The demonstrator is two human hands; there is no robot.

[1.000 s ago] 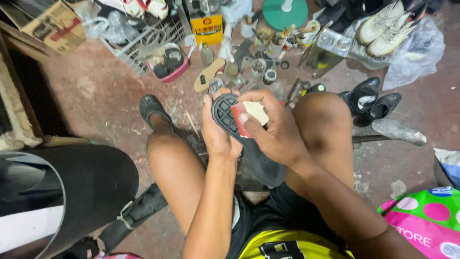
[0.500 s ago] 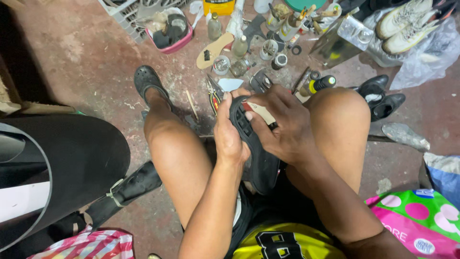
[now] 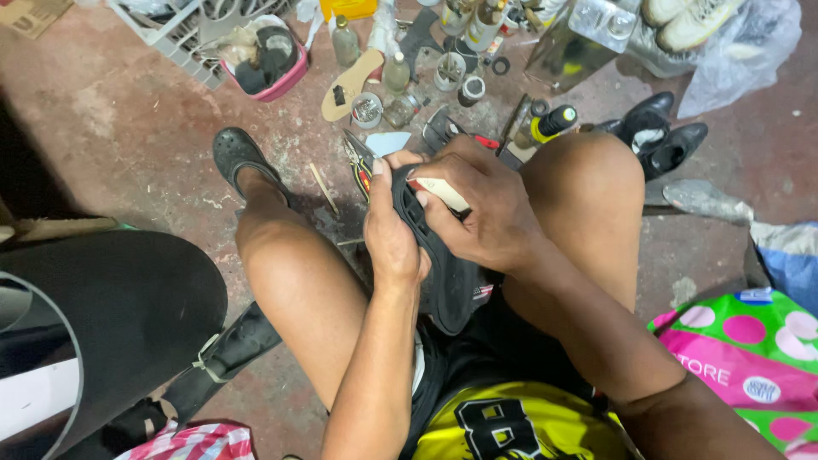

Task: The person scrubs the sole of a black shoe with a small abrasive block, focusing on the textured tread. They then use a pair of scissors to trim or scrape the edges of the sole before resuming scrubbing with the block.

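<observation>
I sit with my knees apart and hold a black shoe (image 3: 447,281) between them, its toe end raised and its heel down by my lap. My left hand (image 3: 392,230) wraps the shoe's left side near the toe. My right hand (image 3: 481,204) grips the shoe from the right and also pinches a small cream-coloured flat piece (image 3: 443,194) against the toe. My left foot in a black clog (image 3: 240,158) rests on the floor ahead.
Bottles, jars, small tins and tools (image 3: 409,81) litter the red floor ahead. A pink tub (image 3: 273,60) stands at top left, a pair of black dress shoes (image 3: 656,132) at right, and white sneakers in plastic (image 3: 699,21) behind. A spotted bag (image 3: 741,358) lies right; a black drum (image 3: 111,315) stands left.
The shoe turned from sole facing me to edge-on and dropped lower toward my lap. Both hands moved closer together around its toe. My head tilted down.
</observation>
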